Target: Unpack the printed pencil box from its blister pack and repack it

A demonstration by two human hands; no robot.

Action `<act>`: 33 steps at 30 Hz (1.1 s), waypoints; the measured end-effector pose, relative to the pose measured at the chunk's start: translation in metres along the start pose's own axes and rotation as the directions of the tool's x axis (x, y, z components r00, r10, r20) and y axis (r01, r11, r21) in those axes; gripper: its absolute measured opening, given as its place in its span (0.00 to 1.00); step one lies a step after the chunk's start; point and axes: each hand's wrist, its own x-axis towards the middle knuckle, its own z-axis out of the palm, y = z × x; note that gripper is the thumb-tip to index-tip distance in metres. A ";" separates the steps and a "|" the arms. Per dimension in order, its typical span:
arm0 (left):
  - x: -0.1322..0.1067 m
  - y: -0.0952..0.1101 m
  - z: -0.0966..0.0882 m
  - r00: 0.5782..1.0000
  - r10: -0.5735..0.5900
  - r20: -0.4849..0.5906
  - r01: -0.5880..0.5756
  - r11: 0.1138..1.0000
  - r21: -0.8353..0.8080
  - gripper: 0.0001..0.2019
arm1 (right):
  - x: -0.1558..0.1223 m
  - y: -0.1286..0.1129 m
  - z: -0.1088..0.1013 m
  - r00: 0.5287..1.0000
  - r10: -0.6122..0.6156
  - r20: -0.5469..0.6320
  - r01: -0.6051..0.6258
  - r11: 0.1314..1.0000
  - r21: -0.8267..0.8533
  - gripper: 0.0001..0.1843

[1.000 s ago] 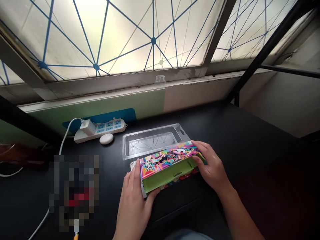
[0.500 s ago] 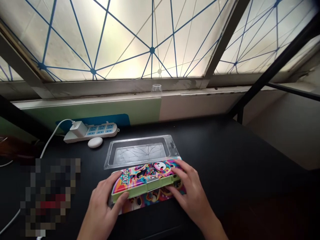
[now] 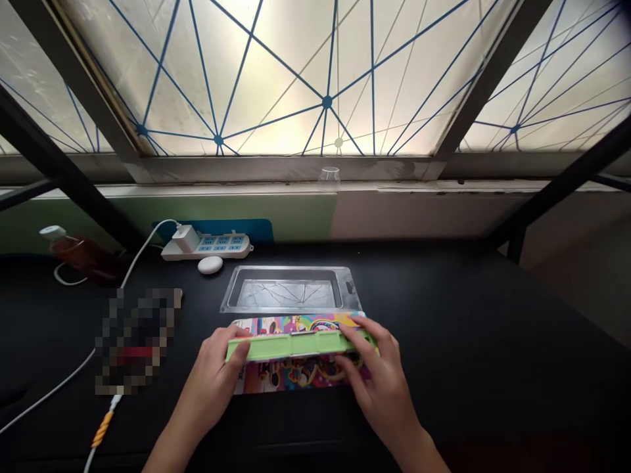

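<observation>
A colourful printed pencil case (image 3: 296, 345) with a light green side is tilted up so that this side faces me. At its left end, my left hand (image 3: 217, 361) is closed with the thumb on the green side and the fingers behind. My right hand (image 3: 377, 358) grips the right end, fingers on top and thumb at the lower edge. Below the green side a bright printed panel (image 3: 300, 378) shows; whether it is part of the case or a separate card I cannot tell. Just behind lies a clear plastic blister tray (image 3: 229, 299).
A white power strip (image 3: 236, 246) with a plugged-in charger (image 3: 186, 238) lies at the back left, near a small white oval object (image 3: 210, 265). A pixelated item (image 3: 140, 341), a cable (image 3: 69, 384) and a bottle (image 3: 73, 253) are on the left. A clear cup (image 3: 330, 176) stands on the sill.
The case has tipped so that more of its green side and less of its top show. Both hands keep their hold. The whole view has swung leftward, bringing the bottle in.
</observation>
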 end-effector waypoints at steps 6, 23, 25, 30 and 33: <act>0.007 0.005 -0.003 0.997 0.065 0.043 -0.064 0.998 -0.006 0.28 | 0.006 -0.026 0.009 0.993 -0.063 0.095 0.085 0.964 -0.251 0.32; -0.009 -0.010 -0.005 0.952 0.257 0.169 -0.252 0.967 -0.048 0.50 | 0.030 -0.037 0.026 0.879 -0.184 0.440 0.248 0.965 -0.091 0.49; -0.010 -0.013 -0.007 0.933 0.290 0.216 -0.284 0.957 -0.056 0.61 | 0.031 -0.035 0.026 0.867 -0.189 0.462 0.262 0.960 -0.098 0.48; 0.007 -0.015 0.002 0.939 0.305 0.159 -0.310 0.951 0.011 0.48 | 0.040 -0.023 0.032 0.868 -0.174 0.465 0.293 0.936 -0.195 0.48; 0.023 -0.013 0.012 0.937 0.332 0.109 -0.339 0.940 0.049 0.43 | 0.055 -0.008 0.036 0.843 -0.208 0.496 0.324 0.933 -0.159 0.49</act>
